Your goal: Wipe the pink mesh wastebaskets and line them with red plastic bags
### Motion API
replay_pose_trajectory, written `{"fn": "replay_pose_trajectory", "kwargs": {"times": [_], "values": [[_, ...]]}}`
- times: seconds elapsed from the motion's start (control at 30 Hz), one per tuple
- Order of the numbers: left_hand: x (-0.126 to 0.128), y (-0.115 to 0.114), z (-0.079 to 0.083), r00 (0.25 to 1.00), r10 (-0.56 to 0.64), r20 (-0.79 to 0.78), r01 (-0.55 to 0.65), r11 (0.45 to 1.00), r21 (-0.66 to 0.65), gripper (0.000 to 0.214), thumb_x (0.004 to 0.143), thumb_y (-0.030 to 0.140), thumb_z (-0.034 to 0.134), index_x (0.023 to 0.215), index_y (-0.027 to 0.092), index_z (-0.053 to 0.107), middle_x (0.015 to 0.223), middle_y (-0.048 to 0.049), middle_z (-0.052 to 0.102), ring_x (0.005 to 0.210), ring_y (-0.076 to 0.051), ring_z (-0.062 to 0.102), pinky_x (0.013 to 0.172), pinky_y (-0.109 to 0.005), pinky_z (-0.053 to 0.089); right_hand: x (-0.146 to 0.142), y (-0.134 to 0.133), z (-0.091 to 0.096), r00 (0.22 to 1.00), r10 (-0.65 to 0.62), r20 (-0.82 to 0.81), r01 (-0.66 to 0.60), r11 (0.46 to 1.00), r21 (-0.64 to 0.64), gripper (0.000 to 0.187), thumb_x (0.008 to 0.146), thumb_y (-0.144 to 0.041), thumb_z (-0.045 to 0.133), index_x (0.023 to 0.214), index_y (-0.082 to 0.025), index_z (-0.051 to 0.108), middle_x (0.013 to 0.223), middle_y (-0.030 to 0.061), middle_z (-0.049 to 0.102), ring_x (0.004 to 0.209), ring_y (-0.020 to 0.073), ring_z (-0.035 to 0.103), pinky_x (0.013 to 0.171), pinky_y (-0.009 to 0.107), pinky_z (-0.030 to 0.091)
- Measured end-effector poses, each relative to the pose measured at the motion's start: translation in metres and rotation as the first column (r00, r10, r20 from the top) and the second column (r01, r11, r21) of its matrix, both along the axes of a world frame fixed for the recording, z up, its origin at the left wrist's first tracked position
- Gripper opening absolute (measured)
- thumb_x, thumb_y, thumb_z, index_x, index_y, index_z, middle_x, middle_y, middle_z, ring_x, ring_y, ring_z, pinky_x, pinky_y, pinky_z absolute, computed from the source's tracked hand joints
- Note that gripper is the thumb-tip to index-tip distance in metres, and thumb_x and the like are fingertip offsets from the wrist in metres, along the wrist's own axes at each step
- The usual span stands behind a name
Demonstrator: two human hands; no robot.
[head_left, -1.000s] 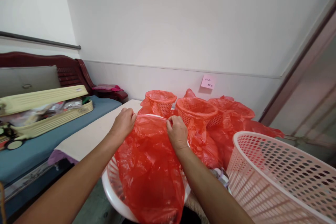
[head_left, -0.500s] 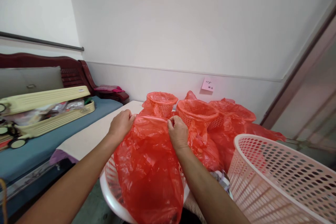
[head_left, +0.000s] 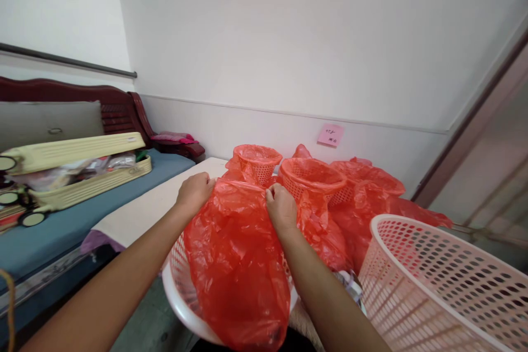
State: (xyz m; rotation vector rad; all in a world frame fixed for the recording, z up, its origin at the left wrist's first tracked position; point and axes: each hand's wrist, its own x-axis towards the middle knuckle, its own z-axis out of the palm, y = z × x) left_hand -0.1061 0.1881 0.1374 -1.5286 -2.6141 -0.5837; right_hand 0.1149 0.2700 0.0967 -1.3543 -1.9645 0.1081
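Observation:
A red plastic bag (head_left: 241,264) is stretched by its top edge between my two hands and hangs down in front of me. My left hand (head_left: 196,193) is closed on the bag's left corner. On the right corner, my right hand (head_left: 281,206) pinches the same edge between thumb and fingers. Behind and under the bag stands a white plastic basket (head_left: 175,291), its rim partly covered by the bag. What the basket holds is hidden.
Several baskets (head_left: 309,173) lined with red bags stand against the wall. A pale pink basket (head_left: 445,269) is near on the right. At left, an open cream suitcase (head_left: 94,176) lies on a blue bed (head_left: 165,159). A pink note (head_left: 330,135) is on the wall.
The view has shifted slightly, so the scene sits a little further right. Both hands keep their hold on the bag, which hangs much as before.

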Motion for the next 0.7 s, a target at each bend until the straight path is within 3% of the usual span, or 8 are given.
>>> {"fn": "replay_pose_trajectory", "kwargs": {"times": [0.13,0.43,0.7], "values": [[-0.002,0.013,0.003,1.0,0.0,0.019,0.001,0.998,-0.056,0.037,0.091,0.049,0.052,0.102,0.016,0.063,0.1,-0.0063,0.066,0.091,-0.019,0.063,0.083,-0.041,0.052,-0.002,0.002,0.003,0.999,-0.012,0.029,0.013,1.0,-0.027,0.02,0.093,-0.026,0.046,0.086,-0.018,0.063,0.088,0.0077,0.067,0.076,0.0179,0.059,0.062,0.028,0.028],[-0.014,0.028,0.002,0.995,0.024,0.1,-0.01,0.991,-0.137,0.038,0.091,0.048,0.054,0.108,0.016,0.062,0.108,-0.0079,0.065,0.098,-0.021,0.063,0.086,-0.044,0.052,-0.007,0.022,0.003,0.998,-0.063,-0.026,0.058,0.984,-0.168,0.021,0.089,-0.029,0.048,0.08,-0.02,0.065,0.077,0.0055,0.068,0.07,0.0175,0.059,0.059,0.026,0.03],[-0.024,0.03,-0.002,0.98,0.022,0.198,-0.003,0.995,-0.099,0.037,0.09,0.049,0.054,0.106,0.016,0.062,0.104,-0.0069,0.065,0.093,-0.019,0.063,0.084,-0.042,0.052,-0.011,0.02,0.005,0.995,-0.06,-0.081,0.045,0.983,-0.18,0.015,0.085,-0.025,0.05,0.086,-0.021,0.064,0.078,0.0043,0.067,0.073,0.0175,0.059,0.061,0.026,0.032]]}}
